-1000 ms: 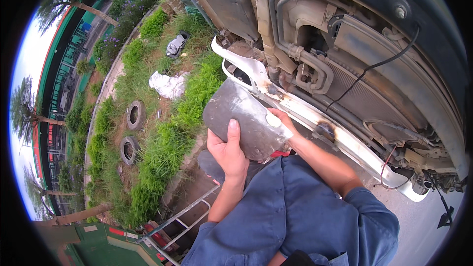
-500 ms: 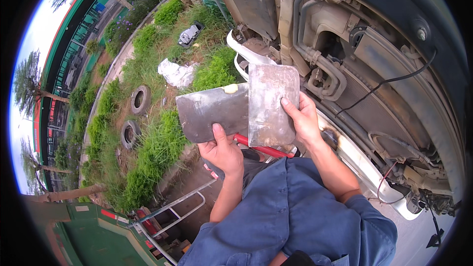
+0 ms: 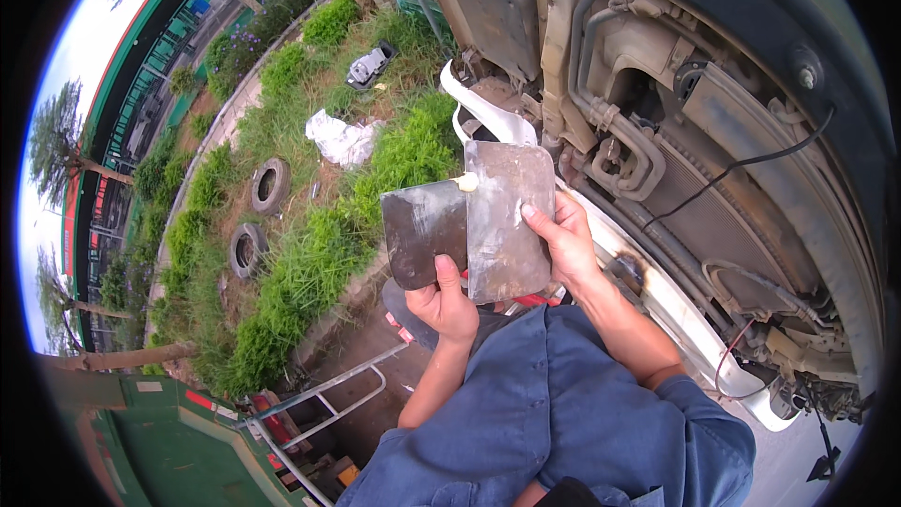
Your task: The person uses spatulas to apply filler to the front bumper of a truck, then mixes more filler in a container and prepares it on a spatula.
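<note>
Your left hand [image 3: 443, 305] was closed on the dark flat plate [image 3: 422, 230], with your thumb on the front near its bottom edge. Your right hand [image 3: 566, 235] gripped the lighter gray plate [image 3: 507, 216] by its right side, thumb on the front and fingers mostly hidden behind. Both plates were up in front of your blue shirt [image 3: 563, 394], side by side, and the gray one covered the dark one's right edge. A small pale yellow lump [image 3: 465, 182] sat at the top of the dark plate, right by the gray plate's left edge. The open front of a vehicle [image 3: 610, 84] was on your right. On your left, two old tires [image 3: 282, 174] and a crumpled white sheet [image 3: 343, 138] lay in the green grass [image 3: 291, 310].
</note>
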The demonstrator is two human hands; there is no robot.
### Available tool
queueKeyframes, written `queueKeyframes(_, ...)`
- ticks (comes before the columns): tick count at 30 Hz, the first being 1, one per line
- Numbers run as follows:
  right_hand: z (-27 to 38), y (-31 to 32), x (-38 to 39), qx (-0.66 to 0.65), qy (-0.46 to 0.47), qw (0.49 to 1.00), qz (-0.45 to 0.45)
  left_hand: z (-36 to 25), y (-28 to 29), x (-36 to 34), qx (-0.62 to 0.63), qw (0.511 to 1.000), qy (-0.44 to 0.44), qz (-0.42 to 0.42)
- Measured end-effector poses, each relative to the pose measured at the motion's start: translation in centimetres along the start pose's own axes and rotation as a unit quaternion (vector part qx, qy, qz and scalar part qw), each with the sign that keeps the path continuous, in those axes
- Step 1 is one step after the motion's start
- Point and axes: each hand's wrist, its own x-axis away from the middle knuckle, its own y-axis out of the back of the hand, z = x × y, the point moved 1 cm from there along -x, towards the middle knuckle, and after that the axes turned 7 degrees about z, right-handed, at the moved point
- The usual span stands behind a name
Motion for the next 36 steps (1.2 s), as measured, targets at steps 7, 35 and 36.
queueKeyframes(7, 1.6, -1.7, 0.0, 0.015, -0.002, 1.0, 0.012, -1.7, 1.1, -0.5, -0.135, 0.985, 0.042, 0.097)
queueKeyframes(35, 5.6, -1.8, 5.2, 0.485, 0.27, 0.827, 0.087, -1.8, 1.1, -1.9, 0.148, 0.969, 0.199, -0.021)
queueKeyframes(36, 5.9, -2.0, 5.2, 0.477, 0.284, 0.826, 0.095, -1.9, 1.0, -1.9, 0.145, 0.97, 0.196, -0.023)
